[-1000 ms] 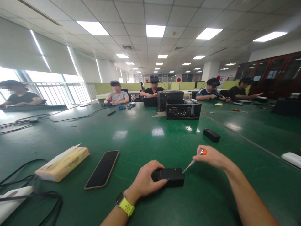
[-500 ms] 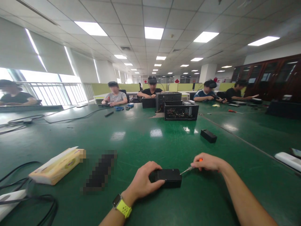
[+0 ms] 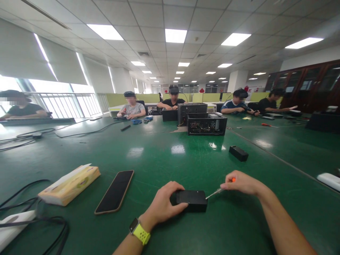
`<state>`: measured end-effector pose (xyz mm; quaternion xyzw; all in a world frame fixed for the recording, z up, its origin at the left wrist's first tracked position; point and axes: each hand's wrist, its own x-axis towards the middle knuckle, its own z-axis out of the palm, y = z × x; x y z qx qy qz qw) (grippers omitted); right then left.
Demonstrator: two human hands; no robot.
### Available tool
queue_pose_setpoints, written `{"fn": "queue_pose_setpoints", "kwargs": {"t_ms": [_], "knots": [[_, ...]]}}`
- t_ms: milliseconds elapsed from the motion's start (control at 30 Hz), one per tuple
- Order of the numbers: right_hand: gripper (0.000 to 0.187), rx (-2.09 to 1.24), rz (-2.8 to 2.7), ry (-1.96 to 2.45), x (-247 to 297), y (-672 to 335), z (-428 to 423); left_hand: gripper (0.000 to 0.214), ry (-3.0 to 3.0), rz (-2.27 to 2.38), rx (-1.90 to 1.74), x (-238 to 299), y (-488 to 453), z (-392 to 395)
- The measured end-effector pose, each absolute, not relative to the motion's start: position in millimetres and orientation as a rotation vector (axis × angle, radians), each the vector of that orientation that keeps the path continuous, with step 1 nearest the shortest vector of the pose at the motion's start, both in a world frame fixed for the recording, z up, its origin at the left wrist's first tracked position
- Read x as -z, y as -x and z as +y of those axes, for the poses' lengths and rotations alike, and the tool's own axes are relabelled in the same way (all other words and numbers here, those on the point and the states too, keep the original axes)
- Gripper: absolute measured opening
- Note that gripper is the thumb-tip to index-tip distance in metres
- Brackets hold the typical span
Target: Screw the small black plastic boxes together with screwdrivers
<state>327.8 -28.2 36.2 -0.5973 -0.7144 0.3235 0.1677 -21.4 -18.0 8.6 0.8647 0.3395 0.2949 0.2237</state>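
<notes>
Lying at the left of the green counter (image 3: 164, 156) are a tissue box (image 3: 69, 185) and a phone (image 3: 115, 191). The left hand (image 3: 162, 205) clamps the black box (image 3: 191, 200) near the front edge, as before. The right hand (image 3: 240, 182) pinches a screwdriver (image 3: 218, 191), now lowered flatter than a second ago, its tip at the box's right end, seemingly working a screw.
</notes>
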Motion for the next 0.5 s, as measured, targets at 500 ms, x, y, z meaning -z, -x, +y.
{"fn": "queue_pose_setpoints", "kwargs": {"t_ms": [500], "knots": [[0.048, -1.057, -2.010, 1.700, -26.5, -327.1, -23.3, 0.024, -2.385, 0.915, -0.843, -8.0, 19.7, -16.1]]}}
